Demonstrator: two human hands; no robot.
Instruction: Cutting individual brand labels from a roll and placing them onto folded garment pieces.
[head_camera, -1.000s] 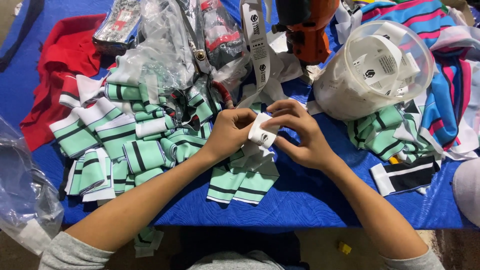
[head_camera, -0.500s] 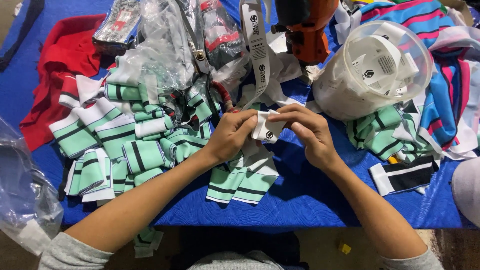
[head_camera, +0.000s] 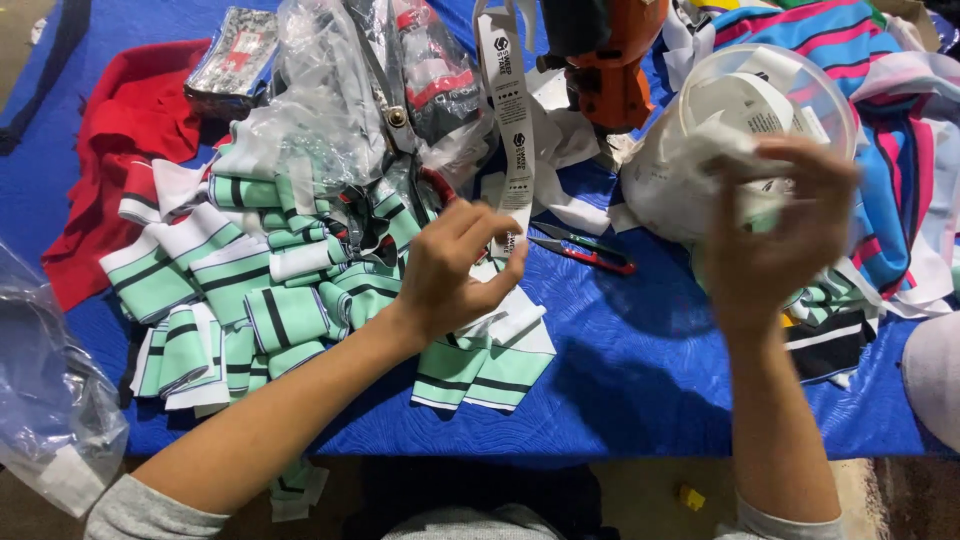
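White printed label strip (head_camera: 510, 120) hanging at centre above the left hand (head_camera: 455, 275), clear plastic bags (head_camera: 330, 110) behind, clear bag (head_camera: 45, 400) at left edge
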